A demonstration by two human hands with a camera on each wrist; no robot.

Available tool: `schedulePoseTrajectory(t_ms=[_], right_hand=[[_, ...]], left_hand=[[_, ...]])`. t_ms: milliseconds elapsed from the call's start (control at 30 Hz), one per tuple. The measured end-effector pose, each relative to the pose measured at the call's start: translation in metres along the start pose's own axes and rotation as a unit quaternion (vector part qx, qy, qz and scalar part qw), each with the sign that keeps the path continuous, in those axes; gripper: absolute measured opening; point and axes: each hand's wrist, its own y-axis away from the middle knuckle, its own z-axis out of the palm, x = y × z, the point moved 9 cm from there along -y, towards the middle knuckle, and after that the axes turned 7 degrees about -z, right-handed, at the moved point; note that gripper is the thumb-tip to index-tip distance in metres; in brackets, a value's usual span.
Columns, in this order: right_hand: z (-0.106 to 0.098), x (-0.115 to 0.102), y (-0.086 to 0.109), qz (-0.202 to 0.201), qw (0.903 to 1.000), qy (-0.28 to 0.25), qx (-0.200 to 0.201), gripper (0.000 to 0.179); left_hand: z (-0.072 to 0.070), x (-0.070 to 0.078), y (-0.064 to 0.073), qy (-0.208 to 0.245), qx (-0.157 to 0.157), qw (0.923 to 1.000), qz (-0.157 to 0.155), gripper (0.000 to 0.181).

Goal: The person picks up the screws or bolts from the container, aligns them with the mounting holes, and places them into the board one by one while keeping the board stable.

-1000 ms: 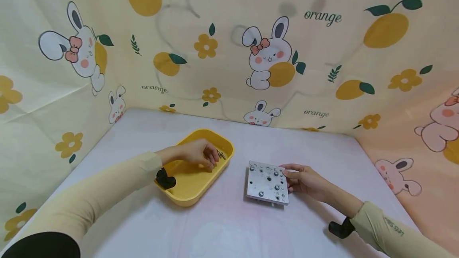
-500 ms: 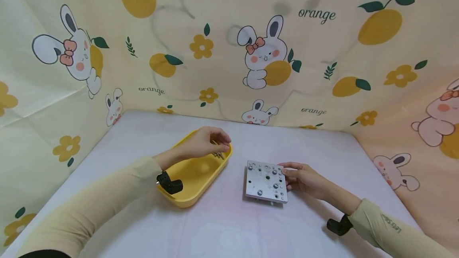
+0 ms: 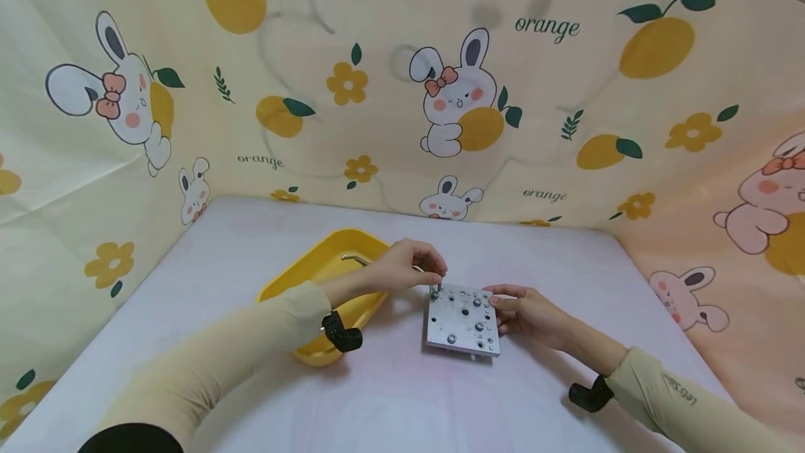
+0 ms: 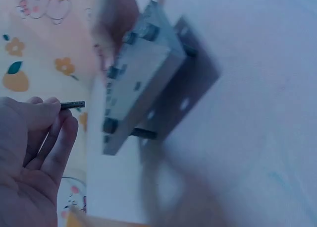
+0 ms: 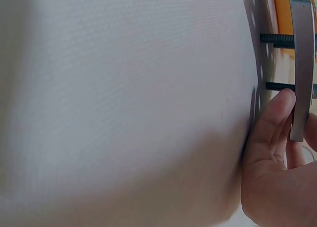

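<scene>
My left hand (image 3: pixel 409 268) pinches a thin threaded screw (image 4: pixel 73 105) between thumb and fingers. The screw's free end sticks out over the far left corner of a square metal plate (image 3: pixel 462 327). That plate has rows of holes and several socket-head bolts in its top face. Bolt shanks (image 5: pixel 278 38) stick out beneath it, seen in the right wrist view. My right hand (image 3: pixel 531 317) grips the plate by its right edge, with fingers on both faces, and keeps it raised over the table.
A yellow tray (image 3: pixel 283 284) stands left of the plate, partly behind my left forearm. In it lies a bent metal rod like a hex key (image 3: pixel 354 259). A patterned cloth (image 3: pixel 377 103) hangs around the white table (image 3: pixel 402 404).
My left hand has left the tray and come right to the plate's far left corner with the screw. My right hand and the plate stay nearly where they were.
</scene>
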Motion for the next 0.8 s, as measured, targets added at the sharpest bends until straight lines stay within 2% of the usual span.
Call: schedulePoseTrajectory(t_ms=[133, 400, 633, 800], right_hand=[[0.000, 0.001, 0.000, -0.001, 1.0000, -0.004, 0.002, 0.046], [0.000, 0.004, 0.001, 0.006, 1.0000, -0.003, 0.005, 0.048], [0.003, 0.004, 0.001, 0.001, 1.0000, -0.008, -0.004, 0.048], [0.005, 0.003, 0.002, -0.005, 0.9998, -0.012, -0.014, 0.047]], left_hand=[[0.015, -0.006, -0.010, -0.022, -0.021, 0.9995, -0.001, 0.011], [0.027, -0.012, -0.019, -0.047, -0.052, 0.9975, -0.006, 0.014], [0.033, -0.007, -0.023, -0.047, -0.068, 0.9965, 0.009, 0.013], [0.034, -0.004, -0.023, -0.056, -0.065, 0.9963, 0.003, 0.012]])
